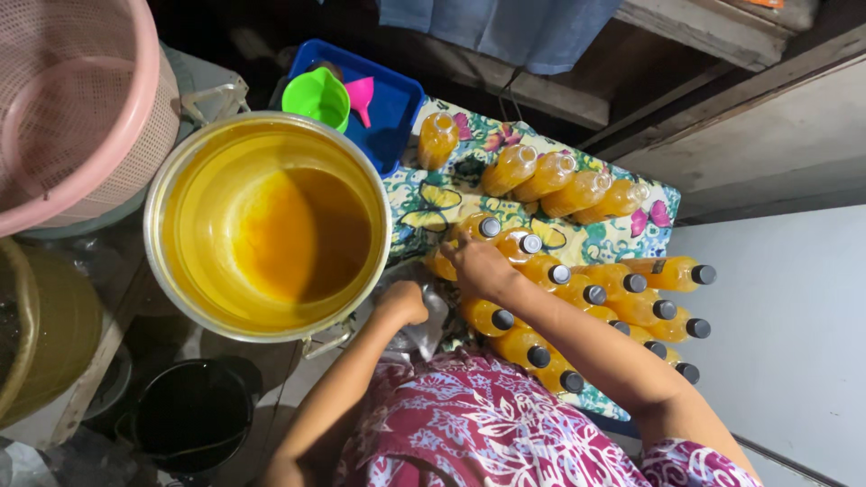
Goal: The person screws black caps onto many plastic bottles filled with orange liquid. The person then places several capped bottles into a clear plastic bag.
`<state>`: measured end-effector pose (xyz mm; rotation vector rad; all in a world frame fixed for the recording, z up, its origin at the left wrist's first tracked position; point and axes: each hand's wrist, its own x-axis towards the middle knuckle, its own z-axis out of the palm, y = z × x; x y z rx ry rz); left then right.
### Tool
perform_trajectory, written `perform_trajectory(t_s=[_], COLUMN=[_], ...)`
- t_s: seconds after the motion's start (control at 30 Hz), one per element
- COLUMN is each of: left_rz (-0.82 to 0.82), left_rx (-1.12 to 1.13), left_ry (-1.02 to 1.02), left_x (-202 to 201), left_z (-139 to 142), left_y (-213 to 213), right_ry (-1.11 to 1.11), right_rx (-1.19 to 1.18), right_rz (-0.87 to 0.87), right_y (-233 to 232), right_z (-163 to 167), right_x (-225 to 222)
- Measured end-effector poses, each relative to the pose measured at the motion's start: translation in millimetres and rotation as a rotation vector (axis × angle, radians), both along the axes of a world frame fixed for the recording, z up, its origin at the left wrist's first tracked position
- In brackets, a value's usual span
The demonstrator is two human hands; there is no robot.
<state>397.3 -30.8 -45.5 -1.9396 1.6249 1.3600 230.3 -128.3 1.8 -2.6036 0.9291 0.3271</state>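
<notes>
My right hand (478, 264) rests on a bottle of orange liquid with a black cap (484, 227), fingers curled over it at the left end of a row of capped bottles (631, 298). My left hand (402, 303) is closed in a fist on a clear plastic bag (424, 334) beside the big metal pot (171, 194), which is part full of orange liquid (298, 234). Several uncapped filled bottles (550, 176) lie farther back on the flowered cloth (433, 207).
A blue tray (401, 104) holds a green funnel (317, 96) and a pink funnel (361, 95). A pink basket (81, 108) stands at the upper left, a black bucket (194, 415) below the pot. White floor (785, 343) lies to the right.
</notes>
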Motion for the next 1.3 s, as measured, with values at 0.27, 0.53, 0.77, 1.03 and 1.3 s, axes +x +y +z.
perform_trajectory(t_s=[0.27, 0.53, 0.77, 1.03, 1.3], left_rz=[0.442, 1.047, 0.982, 0.797, 0.596], left_rx=[-0.469, -0.560, -0.498, -0.912, -0.762], left_ry=[0.280, 1.147, 1.118, 0.263, -0.047], left_x=[5.9, -9.6, -3.1, 13.2, 24.5], left_z=[66.1, 56.3, 66.8, 55.9, 46.9], left_y=[-15.1, -63.6, -122.8, -184.9, -225.9], right_ry=[0.043, -0.521, -0.860, -1.009, -1.004], right_rx=[0.100, 0.458, 0.347, 0.571, 0.869], right_rz=[-0.055, -0.294, -0.450, -0.864, -0.954], right_y=[4.0, -30.2, -44.9, -69.6, -55.8], right_z=[54.2, 128.2, 99.1, 55.2, 49.4], right_x=[8.7, 19.2, 14.1, -0.1, -20.3])
